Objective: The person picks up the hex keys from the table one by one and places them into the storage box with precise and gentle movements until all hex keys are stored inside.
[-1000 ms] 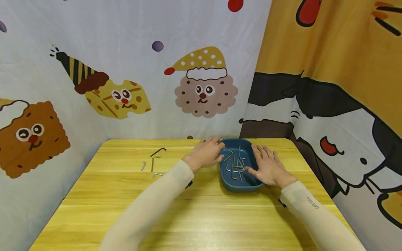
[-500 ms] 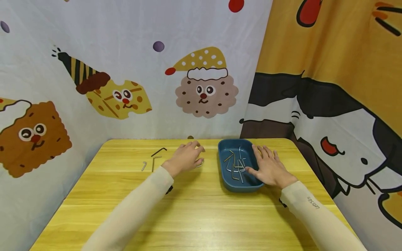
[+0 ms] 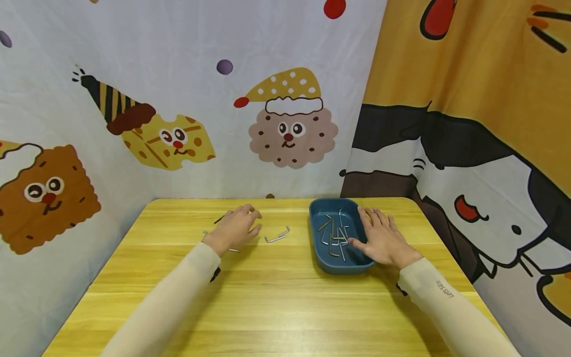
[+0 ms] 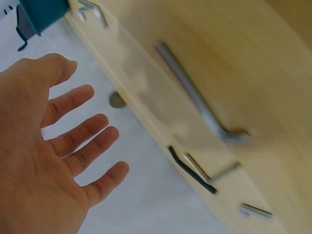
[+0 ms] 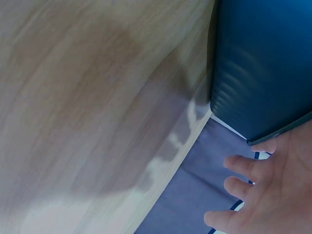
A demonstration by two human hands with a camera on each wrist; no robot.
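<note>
My left hand [image 3: 236,228] hovers over the left part of the table with its fingers spread, holding nothing. Beneath or beside it lie several L-shaped hex keys, partly hidden in the head view. The left wrist view shows a large silver hex key [image 4: 195,95], a black hex key [image 4: 192,169], a bronze-toned hex key [image 4: 197,165] and a short silver one [image 4: 256,211]. At the right, my right hand [image 3: 383,240] rests on the side rim of a blue plastic bin [image 3: 343,268], fingers extended. Several silver and bronze hex keys [image 3: 332,238] lie jumbled inside the bin.
Two silver hex keys [image 3: 276,239] lie between my left hand and the bin. The wooden table [image 3: 285,302] ends at a patterned white curtain [image 3: 187,99] behind and a yellow one at the right.
My left hand has moved left from the bin's left rim to above the loose hex keys, uncovering two silver ones in the middle. My right hand and the bin stay put.
</note>
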